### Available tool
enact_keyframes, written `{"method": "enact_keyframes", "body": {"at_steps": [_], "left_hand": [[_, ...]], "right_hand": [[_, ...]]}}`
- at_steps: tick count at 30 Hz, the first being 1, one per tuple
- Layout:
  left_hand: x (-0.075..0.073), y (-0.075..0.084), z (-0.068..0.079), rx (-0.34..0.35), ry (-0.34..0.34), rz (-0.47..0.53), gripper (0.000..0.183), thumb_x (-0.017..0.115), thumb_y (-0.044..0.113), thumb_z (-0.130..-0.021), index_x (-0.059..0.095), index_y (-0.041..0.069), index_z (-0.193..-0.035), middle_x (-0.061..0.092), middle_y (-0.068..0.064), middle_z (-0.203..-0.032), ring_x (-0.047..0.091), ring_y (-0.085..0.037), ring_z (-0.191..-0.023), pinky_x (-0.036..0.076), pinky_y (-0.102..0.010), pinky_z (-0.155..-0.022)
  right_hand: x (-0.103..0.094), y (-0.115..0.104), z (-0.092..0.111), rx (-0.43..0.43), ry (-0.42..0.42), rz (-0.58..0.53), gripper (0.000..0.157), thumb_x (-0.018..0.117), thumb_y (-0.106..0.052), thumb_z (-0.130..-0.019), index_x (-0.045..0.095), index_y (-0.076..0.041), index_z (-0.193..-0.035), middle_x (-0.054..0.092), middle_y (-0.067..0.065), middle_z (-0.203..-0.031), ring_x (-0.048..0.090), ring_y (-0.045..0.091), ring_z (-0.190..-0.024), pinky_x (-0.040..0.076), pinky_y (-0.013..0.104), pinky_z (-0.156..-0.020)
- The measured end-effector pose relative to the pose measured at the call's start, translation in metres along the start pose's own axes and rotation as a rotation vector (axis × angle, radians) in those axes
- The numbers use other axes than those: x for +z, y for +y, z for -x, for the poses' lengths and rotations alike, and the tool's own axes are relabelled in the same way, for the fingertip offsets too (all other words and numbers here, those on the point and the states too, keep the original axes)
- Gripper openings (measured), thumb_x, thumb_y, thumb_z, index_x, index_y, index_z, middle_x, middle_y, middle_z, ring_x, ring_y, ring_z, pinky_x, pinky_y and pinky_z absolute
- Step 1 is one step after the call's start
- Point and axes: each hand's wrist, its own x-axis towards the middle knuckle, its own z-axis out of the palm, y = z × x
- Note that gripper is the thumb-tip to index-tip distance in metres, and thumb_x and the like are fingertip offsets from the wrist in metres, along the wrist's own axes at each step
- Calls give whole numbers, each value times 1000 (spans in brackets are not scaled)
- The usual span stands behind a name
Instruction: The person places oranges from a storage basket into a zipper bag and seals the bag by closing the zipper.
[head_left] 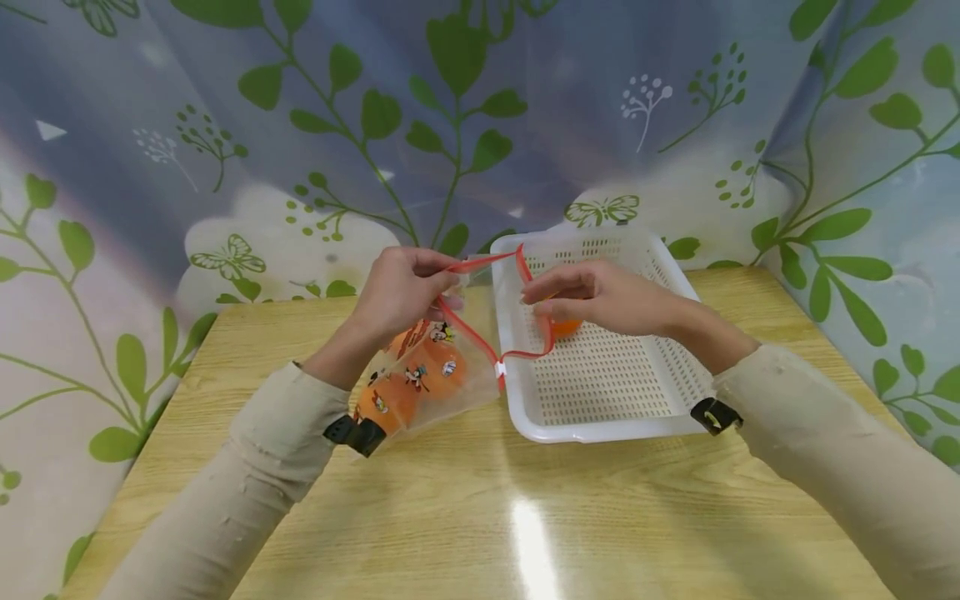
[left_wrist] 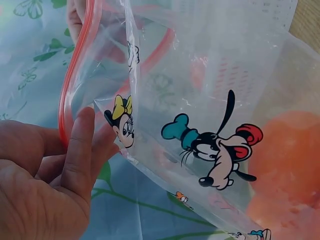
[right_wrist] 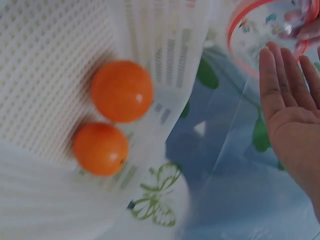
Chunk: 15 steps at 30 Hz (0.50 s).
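My left hand (head_left: 405, 287) pinches the red zip rim of a clear plastic bag (left_wrist: 200, 75) printed with cartoon figures. The bag's mouth gapes toward the right, its white slider (head_left: 501, 368) hanging at the lower corner. Orange fruits (head_left: 390, 392), which look like oranges, lie in the bag's lower part. At the far side of the mouth is my right hand (head_left: 607, 296), its fingers (right_wrist: 282, 75) straight and holding nothing. Two oranges (right_wrist: 121, 91) rest in a white basket (head_left: 600, 432) under and beside that hand; the head view shows one, partly covered.
The basket has slotted walls and a perforated floor, and stands at the back right of the wooden table (head_left: 420, 517). Behind the table's back edge hangs a leaf-patterned curtain (head_left: 570, 100). Each wrist wears a black strap (head_left: 356, 433).
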Motion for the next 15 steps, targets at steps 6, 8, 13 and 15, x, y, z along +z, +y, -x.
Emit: {"method": "enact_keyframes", "body": {"at_steps": [6, 8, 13, 15], "left_hand": [[1, -1, -1, -1, -9, 14, 24, 58, 12, -97, 65, 4, -119, 68, -10, -100, 69, -20, -75, 59, -33, -61], [2, -1, -1, -2, -11, 19, 24, 58, 12, -97, 65, 4, -118, 68, -10, -100, 69, -20, -75, 59, -33, -61], [4, -2, -2, -2, -20, 29, 23, 59, 12, -97, 66, 4, -117, 68, -10, -99, 69, -22, -75, 59, -33, -62], [5, -3, -2, -2, -23, 33, 23, 59, 12, -97, 66, 4, -117, 68, -10, -98, 69, -24, -76, 59, -33, -62]], "right_hand": [[-17, 17, 4, 81, 100, -22, 34, 60, -20, -96, 60, -4, -127, 61, 9, -122, 60, 23, -108, 54, 37, -87], [-22, 22, 5, 107, 128, 9, 33, 59, -19, -97, 61, -4, -125, 62, 10, -121, 60, 24, -106, 54, 37, -85], [-33, 32, 7, 179, 169, 95, 31, 57, -18, -98, 60, -4, -125, 61, 11, -120, 60, 26, -104, 53, 41, -86], [-36, 36, 8, 201, 169, 109, 31, 56, -18, -98, 59, -3, -126, 60, 13, -121, 60, 27, -104, 53, 42, -88]]}}
